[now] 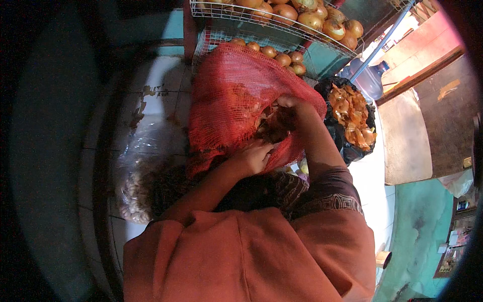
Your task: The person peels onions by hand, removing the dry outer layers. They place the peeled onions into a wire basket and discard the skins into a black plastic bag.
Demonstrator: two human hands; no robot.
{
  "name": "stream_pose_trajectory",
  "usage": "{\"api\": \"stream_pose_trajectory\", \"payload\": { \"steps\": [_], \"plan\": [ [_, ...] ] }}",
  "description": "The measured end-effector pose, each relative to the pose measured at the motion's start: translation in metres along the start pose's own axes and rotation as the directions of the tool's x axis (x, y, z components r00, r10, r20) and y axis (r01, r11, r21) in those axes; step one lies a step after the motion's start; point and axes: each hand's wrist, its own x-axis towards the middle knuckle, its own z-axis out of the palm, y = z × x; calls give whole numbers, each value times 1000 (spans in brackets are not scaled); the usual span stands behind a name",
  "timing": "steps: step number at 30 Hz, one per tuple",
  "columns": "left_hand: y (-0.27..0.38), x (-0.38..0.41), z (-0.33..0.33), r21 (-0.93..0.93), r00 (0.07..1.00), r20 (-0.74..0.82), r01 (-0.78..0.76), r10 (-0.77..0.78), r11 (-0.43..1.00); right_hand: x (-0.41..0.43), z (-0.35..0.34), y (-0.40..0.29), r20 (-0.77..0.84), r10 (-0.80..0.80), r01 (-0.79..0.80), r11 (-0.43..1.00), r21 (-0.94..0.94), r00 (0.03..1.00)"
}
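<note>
A large red mesh sack point(222, 98) sits before me, its mouth gaping toward my right side. Through the netting and the opening, papery brown onion skins point(273, 120) show. My left hand point(256, 156) grips the lower edge of the mouth with curled fingers. Just inside the upper part of the opening is my right hand point(288, 102), against the mesh. Its fingers are partly hidden, so whether it holds anything is unclear. Right of the sack stands a black plastic bag point(339, 137) filled with loose onion skins point(351, 117).
White wire racks hold large onions point(285, 15) above and smaller onions point(283, 59) below. A clear plastic bag of garlic point(134, 196) lies at left on the tiled floor. A water jug point(366, 79) and a wooden board point(403, 139) stand at right.
</note>
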Motion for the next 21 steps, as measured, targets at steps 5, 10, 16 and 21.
{"api": "stream_pose_trajectory", "payload": {
  "steps": [5, 10, 16, 21],
  "plan": [
    [15, 1, 3, 42, 992, 128, 15, -20, 999, -14, 2, 7, 77, -17, 15, 999, 29, 997],
    [-15, 9, 30, 77, 997, 55, -56, 51, 995, -24, 4, 9, 69, -11, 12, 1000, -24, 998],
    [-8, 12, 24, 191, 985, 170, -9, -24, 981, -2, 42, -2, -228, 35, -99, 956, -277, 973],
    [-22, 0, 27, 65, 994, 50, -103, 100, 993, 17, 41, -15, -151, 48, -90, 955, -281, 987]
  ]
}}
